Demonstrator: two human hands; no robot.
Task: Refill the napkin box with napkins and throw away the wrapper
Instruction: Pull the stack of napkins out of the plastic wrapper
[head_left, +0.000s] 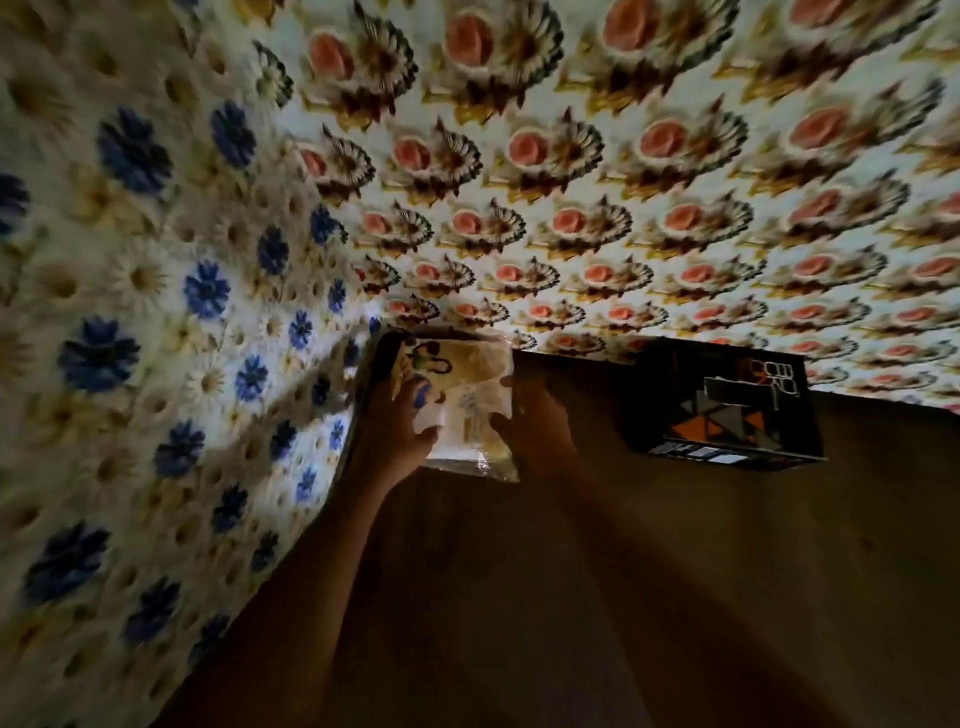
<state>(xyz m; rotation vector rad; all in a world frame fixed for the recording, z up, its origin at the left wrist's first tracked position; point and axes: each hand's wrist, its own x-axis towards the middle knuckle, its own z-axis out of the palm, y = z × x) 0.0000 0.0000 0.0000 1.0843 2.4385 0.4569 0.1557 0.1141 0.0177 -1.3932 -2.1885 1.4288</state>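
A clear plastic pack of napkins (467, 400) with printed drawings is held up between both my hands near the far left corner of a dark wooden table (675, 571). My left hand (400, 431) grips its left side, thumb over the front. My right hand (530, 426) grips its right edge. The pack's bottom edge sits just above the table surface. The napkin box (727, 410), black with orange and grey triangles, stands on the table to the right of the pack, apart from my hands. Its opening is not visible.
A wall with blue and white flower pattern (156, 312) runs close along the left of the table. A wall with pink rose pattern (623, 182) stands behind the table. The scene is dim and blurred.
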